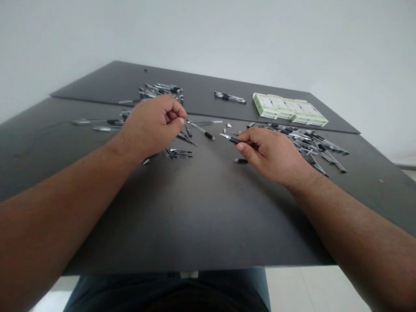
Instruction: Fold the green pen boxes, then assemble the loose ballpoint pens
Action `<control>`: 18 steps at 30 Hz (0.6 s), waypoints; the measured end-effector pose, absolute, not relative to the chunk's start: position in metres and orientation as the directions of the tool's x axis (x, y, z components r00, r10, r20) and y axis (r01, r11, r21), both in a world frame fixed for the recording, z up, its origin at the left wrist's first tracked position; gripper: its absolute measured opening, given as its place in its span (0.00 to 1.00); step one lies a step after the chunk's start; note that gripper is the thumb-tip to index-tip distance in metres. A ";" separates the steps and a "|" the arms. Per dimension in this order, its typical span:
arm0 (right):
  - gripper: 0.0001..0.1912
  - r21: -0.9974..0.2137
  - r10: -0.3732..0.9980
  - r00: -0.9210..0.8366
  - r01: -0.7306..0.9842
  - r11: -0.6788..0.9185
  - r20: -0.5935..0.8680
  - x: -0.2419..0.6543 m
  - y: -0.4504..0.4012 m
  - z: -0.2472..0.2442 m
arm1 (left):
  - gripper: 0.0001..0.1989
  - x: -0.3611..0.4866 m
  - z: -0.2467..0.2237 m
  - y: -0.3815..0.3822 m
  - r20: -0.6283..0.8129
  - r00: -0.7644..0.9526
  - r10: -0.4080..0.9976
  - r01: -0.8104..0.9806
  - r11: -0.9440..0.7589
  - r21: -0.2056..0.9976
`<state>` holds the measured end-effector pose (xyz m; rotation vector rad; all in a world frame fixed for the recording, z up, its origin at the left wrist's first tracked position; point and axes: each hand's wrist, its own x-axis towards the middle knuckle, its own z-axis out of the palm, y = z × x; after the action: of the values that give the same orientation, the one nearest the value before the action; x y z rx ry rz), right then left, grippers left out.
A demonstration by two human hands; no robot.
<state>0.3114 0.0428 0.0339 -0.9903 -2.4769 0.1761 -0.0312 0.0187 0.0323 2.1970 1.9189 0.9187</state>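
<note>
My right hand (271, 151) grips a pen (230, 138) with a dark grip, its pointed silver tip facing left. My left hand (156, 123) is closed, thumb and forefinger pinched together; whatever may be between them is too small to make out. Just beyond those fingertips lies a clear pen barrel (201, 129) with a black grip. Small silver pen tips (229, 125) rest between the hands. Below my left hand are several short pen caps (182, 154), and a black cap or grip (241, 160) lies under my right fingers.
Loose pens (320, 147) are heaped on the right, partly behind my right hand. Another pile of pens (160, 90) lies at the back left. A bundle of pens (230, 97) and green-and-white boxes (289, 108) stand farther back on the dark table (195, 216). A seam crosses the tabletop.
</note>
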 end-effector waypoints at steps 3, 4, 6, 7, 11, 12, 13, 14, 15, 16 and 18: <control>0.12 -0.273 0.673 -0.638 0.618 0.737 0.375 0.312 0.043 0.034 | 0.10 -0.040 0.035 0.024 0.351 0.072 0.934 0.889 -0.220 0.401; 0.12 -0.267 0.672 -0.638 0.620 0.738 0.375 0.312 0.043 0.034 | 0.09 -0.043 0.036 0.026 0.329 0.107 0.938 0.894 -0.235 0.381; 0.12 -0.257 0.673 -0.634 0.626 0.736 0.380 0.311 0.042 0.034 | 0.09 -0.048 0.035 0.028 0.268 0.199 0.943 0.898 -0.285 0.334; 0.12 -0.256 0.675 -0.631 0.630 0.733 0.382 0.311 0.042 0.035 | 0.10 -0.050 0.035 0.028 0.241 0.244 0.939 0.898 -0.313 0.310; 0.12 -0.268 0.685 -0.629 0.634 0.726 0.368 0.308 0.040 0.037 | 0.14 -0.050 0.033 0.025 0.179 0.385 0.905 0.881 -0.419 0.221; 0.12 -0.270 0.685 -0.632 0.632 0.726 0.363 0.308 0.040 0.037 | 0.16 -0.049 0.033 0.024 0.164 0.414 0.895 0.875 -0.442 0.199; 0.12 -0.271 0.684 -0.634 0.631 0.727 0.359 0.307 0.039 0.038 | 0.17 -0.047 0.033 0.023 0.144 0.441 0.886 0.869 -0.462 0.176; 0.12 -0.271 0.684 -0.636 0.630 0.728 0.357 0.307 0.039 0.038 | 0.18 -0.046 0.033 0.023 0.118 0.465 0.877 0.864 -0.479 0.153; 0.12 -0.271 0.683 -0.638 0.629 0.729 0.356 0.307 0.039 0.039 | 0.20 -0.045 0.033 0.023 0.093 0.484 0.870 0.861 -0.492 0.131; 0.11 -0.270 0.683 -0.638 0.630 0.728 0.355 0.307 0.039 0.039 | 0.22 -0.045 0.033 0.023 0.071 0.497 0.865 0.858 -0.502 0.113; 0.11 -0.268 0.687 -0.637 0.635 0.725 0.349 0.307 0.039 0.039 | 0.24 -0.045 0.032 0.024 0.047 0.508 0.860 0.856 -0.510 0.090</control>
<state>0.3067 0.0388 0.0389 -1.0134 -2.4998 0.1671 -0.0450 0.0239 0.0318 2.6797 1.5265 0.1319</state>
